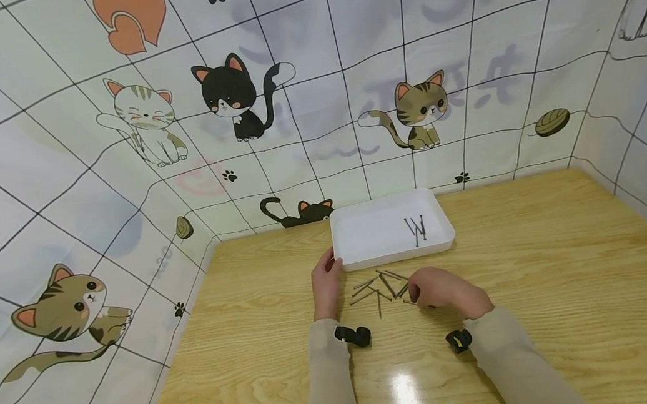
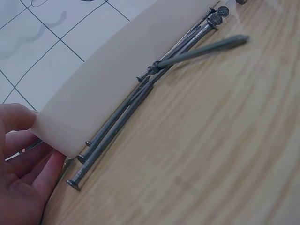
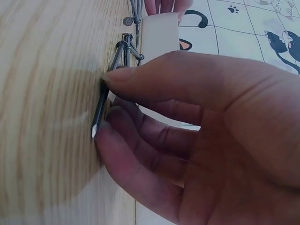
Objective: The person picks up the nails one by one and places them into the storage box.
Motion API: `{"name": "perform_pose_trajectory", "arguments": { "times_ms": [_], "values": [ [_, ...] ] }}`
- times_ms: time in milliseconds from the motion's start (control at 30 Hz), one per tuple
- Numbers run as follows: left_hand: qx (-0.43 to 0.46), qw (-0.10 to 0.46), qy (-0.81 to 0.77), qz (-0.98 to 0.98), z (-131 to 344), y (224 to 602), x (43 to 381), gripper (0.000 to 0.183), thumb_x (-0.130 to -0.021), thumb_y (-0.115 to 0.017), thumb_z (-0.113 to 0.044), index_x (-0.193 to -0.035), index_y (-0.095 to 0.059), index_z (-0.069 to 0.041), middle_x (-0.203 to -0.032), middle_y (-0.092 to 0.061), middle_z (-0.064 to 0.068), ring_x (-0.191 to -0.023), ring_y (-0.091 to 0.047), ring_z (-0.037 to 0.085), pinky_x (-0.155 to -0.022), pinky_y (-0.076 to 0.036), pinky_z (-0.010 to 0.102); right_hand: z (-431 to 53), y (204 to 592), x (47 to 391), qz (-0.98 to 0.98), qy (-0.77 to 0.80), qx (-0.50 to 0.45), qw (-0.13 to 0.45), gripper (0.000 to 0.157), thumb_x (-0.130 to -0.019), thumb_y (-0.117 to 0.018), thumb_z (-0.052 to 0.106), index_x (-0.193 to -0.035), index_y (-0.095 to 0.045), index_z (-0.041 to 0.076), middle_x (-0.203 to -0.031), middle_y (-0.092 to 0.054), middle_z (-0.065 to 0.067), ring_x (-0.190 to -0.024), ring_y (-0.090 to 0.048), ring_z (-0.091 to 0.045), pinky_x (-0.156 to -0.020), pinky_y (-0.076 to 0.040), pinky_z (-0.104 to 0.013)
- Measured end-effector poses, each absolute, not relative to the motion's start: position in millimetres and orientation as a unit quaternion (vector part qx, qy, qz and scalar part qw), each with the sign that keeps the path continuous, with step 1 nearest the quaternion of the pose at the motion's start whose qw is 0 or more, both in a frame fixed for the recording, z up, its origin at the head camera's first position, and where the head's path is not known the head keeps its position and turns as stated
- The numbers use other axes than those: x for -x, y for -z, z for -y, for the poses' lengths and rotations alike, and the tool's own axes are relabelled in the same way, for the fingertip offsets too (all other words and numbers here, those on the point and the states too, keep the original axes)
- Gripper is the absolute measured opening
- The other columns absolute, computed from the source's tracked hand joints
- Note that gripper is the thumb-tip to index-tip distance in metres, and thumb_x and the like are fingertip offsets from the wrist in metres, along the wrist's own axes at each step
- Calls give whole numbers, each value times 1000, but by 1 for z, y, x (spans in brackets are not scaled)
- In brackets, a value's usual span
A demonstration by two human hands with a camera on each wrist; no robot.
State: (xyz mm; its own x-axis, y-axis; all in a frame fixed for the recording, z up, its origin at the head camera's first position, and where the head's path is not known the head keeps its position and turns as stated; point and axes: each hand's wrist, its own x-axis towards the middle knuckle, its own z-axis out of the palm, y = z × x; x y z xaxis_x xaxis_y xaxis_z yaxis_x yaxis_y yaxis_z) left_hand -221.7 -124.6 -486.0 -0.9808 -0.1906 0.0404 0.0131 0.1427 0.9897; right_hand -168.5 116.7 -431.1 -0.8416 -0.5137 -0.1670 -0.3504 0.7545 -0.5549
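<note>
In the head view my left hand (image 1: 325, 286) is at the near left corner of a white tray (image 1: 367, 233); in the left wrist view its thumb and fingers hold that corner. Several nails (image 1: 417, 239) lie inside the tray toward its right end. A loose pile of nails (image 1: 387, 285) is spread on the wood between my hands. My right hand (image 1: 443, 290) is at the right side of this pile. The right wrist view shows its thumb and fingers pinching a dark nail (image 3: 99, 112) low over the table, the head pointing toward the other nails.
The wooden table (image 1: 536, 262) meets a cloth-covered wall (image 1: 315, 90) printed with cats and grid lines, behind and at both sides. The tray stands close to the back wall. A dark camera band is on each wrist.
</note>
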Motion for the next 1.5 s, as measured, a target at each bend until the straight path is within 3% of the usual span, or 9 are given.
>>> {"name": "perform_pose_trajectory", "arguments": {
  "times_ms": [333, 567, 800, 1267, 1500],
  "values": [
    [-53, 62, 653, 753, 123, 472, 216, 43, -93, -53, -16, -135, -47, -8, -132, -51, 12, -119, -49, 25, -99, -39, 42, -117, 432, 171, -932, 242, 227, 144, 9, -76, -61, 0, -77, -61, 9, -73, -55, 3, -65, -46, -14, -58, -39, -28],
    [-50, 75, 657, 748, 125, 488, 223, 42, -92, -55, -22, -133, -50, -16, -130, -53, 5, -119, -49, 21, -100, -38, 41, -121, 431, 172, -930, 265, 213, 142, 10, -78, -62, 2, -85, -61, 9, -79, -58, 0, -67, -48, -14, -58, -40, -29],
    [-57, 80, 654, 750, 124, 487, 222, 42, -92, -55, -22, -132, -51, -16, -128, -55, 3, -117, -50, 18, -99, -39, 38, -122, 432, 177, -930, 275, 201, 136, 15, -81, -63, 7, -96, -62, 7, -88, -62, -2, -71, -51, -13, -62, -43, -29],
    [-61, 77, 654, 750, 124, 486, 222, 42, -92, -55, -23, -133, -50, -16, -129, -54, 2, -118, -49, 18, -99, -39, 38, -124, 434, 183, -924, 306, 190, 124, 23, -78, -61, 3, -101, -62, 5, -88, -62, -3, -76, -54, -14, -63, -45, -29],
    [-60, 81, 653, 751, 125, 487, 222, 42, -91, -56, -24, -132, -51, -17, -128, -55, 2, -118, -50, 18, -98, -40, 38, -126, 433, 185, -915, 335, 194, 116, 28, -78, -60, 2, -106, -61, 2, -89, -63, -7, -70, -54, -13, -58, -45, -27]
  ]
}}
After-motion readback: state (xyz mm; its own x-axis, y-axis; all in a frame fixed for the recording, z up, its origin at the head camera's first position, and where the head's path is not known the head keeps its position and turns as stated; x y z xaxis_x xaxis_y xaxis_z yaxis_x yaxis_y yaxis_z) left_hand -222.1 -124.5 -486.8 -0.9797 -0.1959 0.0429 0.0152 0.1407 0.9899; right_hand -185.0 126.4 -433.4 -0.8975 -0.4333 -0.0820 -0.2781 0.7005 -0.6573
